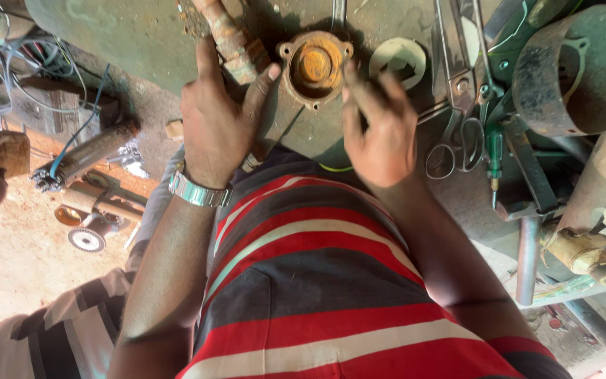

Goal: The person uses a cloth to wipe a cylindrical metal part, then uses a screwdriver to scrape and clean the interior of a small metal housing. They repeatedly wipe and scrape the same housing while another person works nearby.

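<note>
Harsh daylight on the sandy floor (15, 260) at left, bench (128, 35) in dim shade, slight blur throughout.

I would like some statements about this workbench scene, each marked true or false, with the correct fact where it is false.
1. The left hand wears a metal wristwatch. True.
2. The rusty round flanged part lies between the two hands. True.
3. The right hand holds the scissors. False: the scissors lie on the bench, apart from that hand, which holds nothing.
4. The person's shirt is plain white. False: it has red, grey and pale stripes.
5. The left hand rests on a corroded pipe piece. True.
</note>
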### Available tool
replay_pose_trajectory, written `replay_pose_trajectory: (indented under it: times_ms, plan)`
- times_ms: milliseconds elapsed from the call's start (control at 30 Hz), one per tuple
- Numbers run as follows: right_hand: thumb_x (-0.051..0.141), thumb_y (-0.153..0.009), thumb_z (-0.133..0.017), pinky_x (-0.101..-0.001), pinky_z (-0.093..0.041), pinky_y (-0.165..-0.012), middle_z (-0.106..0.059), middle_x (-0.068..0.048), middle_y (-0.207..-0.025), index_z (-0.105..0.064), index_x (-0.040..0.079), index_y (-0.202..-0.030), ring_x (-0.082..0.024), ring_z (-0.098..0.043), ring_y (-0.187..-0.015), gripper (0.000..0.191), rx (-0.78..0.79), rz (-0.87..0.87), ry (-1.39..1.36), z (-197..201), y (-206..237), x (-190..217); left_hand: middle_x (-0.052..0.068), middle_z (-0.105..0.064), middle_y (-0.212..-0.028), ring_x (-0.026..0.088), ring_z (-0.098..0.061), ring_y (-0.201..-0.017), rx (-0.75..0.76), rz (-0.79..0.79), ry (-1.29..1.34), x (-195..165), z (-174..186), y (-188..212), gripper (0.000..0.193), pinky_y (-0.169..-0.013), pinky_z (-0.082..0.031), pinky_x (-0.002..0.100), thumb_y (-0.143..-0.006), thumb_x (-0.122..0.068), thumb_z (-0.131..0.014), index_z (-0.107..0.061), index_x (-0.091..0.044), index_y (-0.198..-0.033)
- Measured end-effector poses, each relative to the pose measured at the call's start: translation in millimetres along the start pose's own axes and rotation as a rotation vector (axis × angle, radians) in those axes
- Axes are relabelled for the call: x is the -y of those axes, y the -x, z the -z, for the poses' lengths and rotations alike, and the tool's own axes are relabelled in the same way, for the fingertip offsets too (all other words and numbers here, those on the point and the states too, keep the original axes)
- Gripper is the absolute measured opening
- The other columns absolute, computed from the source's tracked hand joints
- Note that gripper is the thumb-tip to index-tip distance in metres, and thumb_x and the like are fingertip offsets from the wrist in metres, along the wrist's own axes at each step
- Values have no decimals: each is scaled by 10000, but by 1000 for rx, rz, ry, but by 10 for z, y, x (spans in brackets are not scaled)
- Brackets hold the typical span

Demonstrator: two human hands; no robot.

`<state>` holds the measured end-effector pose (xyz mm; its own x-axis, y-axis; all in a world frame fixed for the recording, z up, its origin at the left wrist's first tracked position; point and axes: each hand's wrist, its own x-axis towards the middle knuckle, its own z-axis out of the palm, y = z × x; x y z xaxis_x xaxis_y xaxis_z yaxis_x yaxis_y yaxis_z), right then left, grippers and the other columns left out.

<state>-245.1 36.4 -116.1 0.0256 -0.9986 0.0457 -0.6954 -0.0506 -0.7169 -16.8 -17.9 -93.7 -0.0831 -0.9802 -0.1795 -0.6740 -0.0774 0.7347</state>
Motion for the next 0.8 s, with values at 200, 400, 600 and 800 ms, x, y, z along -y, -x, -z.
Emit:
replay_pose_trajectory:
  times_ms: [200, 400, 600, 800]
  plan:
    - [38, -1083, -683, -390, -569, -777, -656, -190, -1076, -673, 18, -1394, -289, -701, -869, 312, -76, 49, 47, 49, 36, 56, 134, -698, -691, 263, -736, -603, -10, -11, -18, -7, -14, -13, 677, -560, -573, 377, -1010, -417, -805, -462, 78, -1319]
    - [42, -1016, -686, -385, -588, -764, -674, -191, -1040, -691, 8, -1326, -294, -721, -846, 312, -90, 18, -33, 85, 53, 110, 165, -736, -820, 295, -769, -724, -46, -106, -9, -30, -30, 10, 704, -617, -601, 373, -1032, -395, -807, -420, 80, -1379]
    - [24, -1025, -683, -373, -588, -736, -678, -191, -1078, -687, 9, -1332, -272, -714, -864, 308, -140, 65, -22, 69, 115, 107, 176, -761, -840, 315, -775, -733, -13, -27, 45, -49, -12, 33, 660, -639, -597, 401, -1021, -371, -801, -431, 60, -1357]
    - [19, -1042, -695, -369, -581, -771, -691, -162, -1076, -704, 1, -1340, -253, -711, -899, 299, -120, 17, -1, 74, 154, 131, 181, -770, -933, 316, -786, -795, -42, -87, 61, -46, -33, 59, 602, -677, -614, 399, -1053, -364, -802, -439, 27, -1333]
